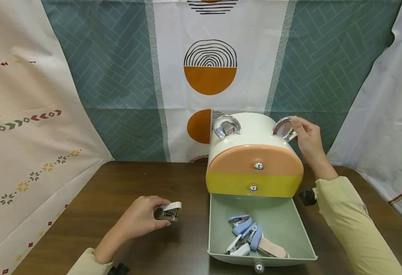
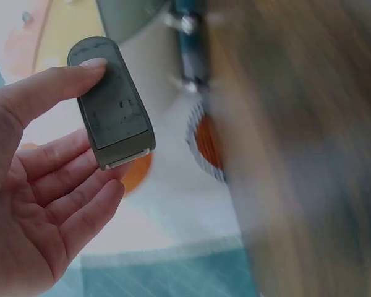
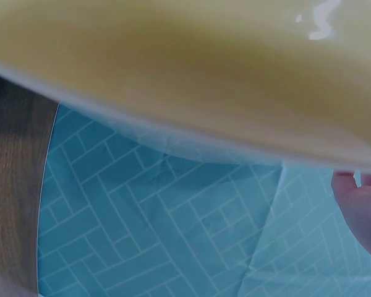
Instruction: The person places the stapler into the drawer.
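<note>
My left hand (image 1: 142, 217) pinches a small stapler (image 1: 171, 212) with a white top and dark base, held left of the drawer cabinet (image 1: 252, 128). In the left wrist view the stapler's dark underside (image 2: 114, 102) lies under the thumb. My right hand (image 1: 309, 141) grips the chrome ear-shaped handle (image 1: 283, 129) on the cabinet's right top; in the right wrist view only part of that hand (image 3: 365, 207) shows. The green bottom drawer (image 1: 280, 217) is pulled out. Inside lie blue staplers (image 1: 255, 236), a white stapler (image 1: 240, 249) and a pale pink stapler (image 1: 272, 247).
The orange drawer (image 1: 233, 162) and the yellow drawer (image 1: 228, 184) are closed. A second chrome handle (image 1: 226, 126) stands on the cabinet's left top. Everything is on a dark wooden table (image 1: 118, 183), with a patterned curtain (image 1: 118, 76) behind it.
</note>
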Available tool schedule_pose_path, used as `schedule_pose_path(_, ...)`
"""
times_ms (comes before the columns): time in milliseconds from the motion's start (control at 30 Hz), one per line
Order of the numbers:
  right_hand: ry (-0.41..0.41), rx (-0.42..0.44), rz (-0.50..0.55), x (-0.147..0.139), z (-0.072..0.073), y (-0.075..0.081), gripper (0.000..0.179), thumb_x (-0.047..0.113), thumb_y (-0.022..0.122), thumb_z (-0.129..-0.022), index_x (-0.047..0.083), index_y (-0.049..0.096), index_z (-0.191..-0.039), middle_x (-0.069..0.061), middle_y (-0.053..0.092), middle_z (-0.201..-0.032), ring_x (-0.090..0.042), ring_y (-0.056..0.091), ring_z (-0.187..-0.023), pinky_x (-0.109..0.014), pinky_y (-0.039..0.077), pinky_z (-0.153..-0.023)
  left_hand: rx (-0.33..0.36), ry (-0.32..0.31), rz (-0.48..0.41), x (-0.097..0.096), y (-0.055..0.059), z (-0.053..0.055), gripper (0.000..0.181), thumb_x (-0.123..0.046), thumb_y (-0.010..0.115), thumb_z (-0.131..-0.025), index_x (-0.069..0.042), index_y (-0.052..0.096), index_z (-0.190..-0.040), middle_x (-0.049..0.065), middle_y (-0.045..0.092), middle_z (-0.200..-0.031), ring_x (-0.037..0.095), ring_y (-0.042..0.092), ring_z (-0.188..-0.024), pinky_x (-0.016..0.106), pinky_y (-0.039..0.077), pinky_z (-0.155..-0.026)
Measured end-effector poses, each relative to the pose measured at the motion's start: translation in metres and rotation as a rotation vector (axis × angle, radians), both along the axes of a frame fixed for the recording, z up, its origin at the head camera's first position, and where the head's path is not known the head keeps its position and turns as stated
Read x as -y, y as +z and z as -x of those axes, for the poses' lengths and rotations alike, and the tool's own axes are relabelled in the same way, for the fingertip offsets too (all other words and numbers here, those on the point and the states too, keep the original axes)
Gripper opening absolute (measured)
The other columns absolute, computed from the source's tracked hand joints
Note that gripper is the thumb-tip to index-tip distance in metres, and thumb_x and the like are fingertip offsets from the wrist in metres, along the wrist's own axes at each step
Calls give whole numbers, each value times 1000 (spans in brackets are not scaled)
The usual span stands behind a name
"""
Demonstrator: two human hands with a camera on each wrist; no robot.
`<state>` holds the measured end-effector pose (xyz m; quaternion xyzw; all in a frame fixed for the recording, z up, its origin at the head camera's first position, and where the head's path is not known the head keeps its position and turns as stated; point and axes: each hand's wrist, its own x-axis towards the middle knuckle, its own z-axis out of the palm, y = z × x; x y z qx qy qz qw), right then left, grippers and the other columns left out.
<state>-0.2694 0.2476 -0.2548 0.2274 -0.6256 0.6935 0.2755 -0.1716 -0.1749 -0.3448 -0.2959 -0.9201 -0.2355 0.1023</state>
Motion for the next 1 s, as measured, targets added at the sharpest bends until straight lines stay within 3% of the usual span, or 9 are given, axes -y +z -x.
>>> schedule_pose_path(433, -7, 7, 10, -1, 0, -2, 25, 12, 50, -92, 14, 68, -74, 6, 57, -64, -4, 50, -60, -14, 43, -56, -70, -141, -67, -60, 15, -11, 38, -19, 81, -61, -9, 68, -95, -8, 65, -84, 1, 54, -72, 20, 45, -65)
schedule_pose_path(700, -11, 15, -8, -1, 0, -3, 23, 13, 50, -92, 14, 69, -79, 7, 60, -67, -4, 50, -61, -14, 40, -55, -88, -207, -27, -87, 16, -12, 38, -25, 81, -61, -10, 69, -94, -6, 65, -84, 3, 55, -75, 18, 44, -67)
schedule_pose_path(1000, -25, 11, -14, 0, -1, 0, 28, 12, 50, -92, 14, 66, -70, 6, 56, -61, -5, 48, -59, -15, 39, -53, -97, -239, 85, -110, 11, -14, 37, -29, 78, -65, -14, 70, -97, -6, 65, -93, 7, 57, -85, 18, 44, -71)
